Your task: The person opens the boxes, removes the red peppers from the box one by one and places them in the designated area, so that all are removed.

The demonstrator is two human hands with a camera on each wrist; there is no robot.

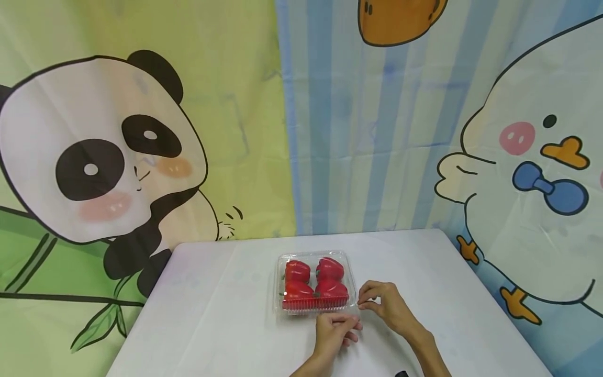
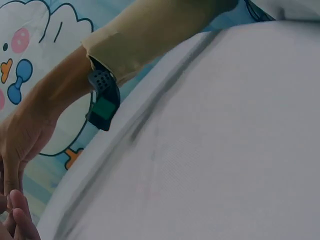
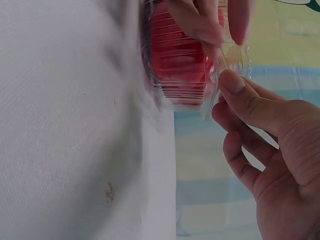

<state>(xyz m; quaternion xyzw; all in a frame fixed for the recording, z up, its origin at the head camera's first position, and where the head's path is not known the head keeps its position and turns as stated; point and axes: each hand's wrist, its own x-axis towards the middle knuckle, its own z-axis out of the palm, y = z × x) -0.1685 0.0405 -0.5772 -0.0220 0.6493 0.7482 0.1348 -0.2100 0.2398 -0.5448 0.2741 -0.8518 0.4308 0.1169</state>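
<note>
A clear plastic clamshell box [image 1: 279, 293] lies on the white table with several red bell peppers [image 1: 298, 271] inside. Its ribbed front wall faces the person. Thumb and forefinger of my right hand [image 1: 383, 303] pinch the clear rim at the front right corner; in the right wrist view the right hand [image 3: 285, 135] has its other fingers loosely bent. Just in front of the box, my left hand [image 1: 330, 332] reaches the same corner, its thumb and fingertips together at the rim. Only the fingertips of the left hand [image 2: 20, 215] show in the left wrist view.
The white table [image 1: 212, 324] ends at a curtain [image 1: 254, 157] printed with a panda and a white bird. A small black object [image 1: 401, 374] sits at the bottom edge of the head view. The right wrist carries a dark band [image 2: 104, 97] below a beige sleeve [image 2: 145, 35].
</note>
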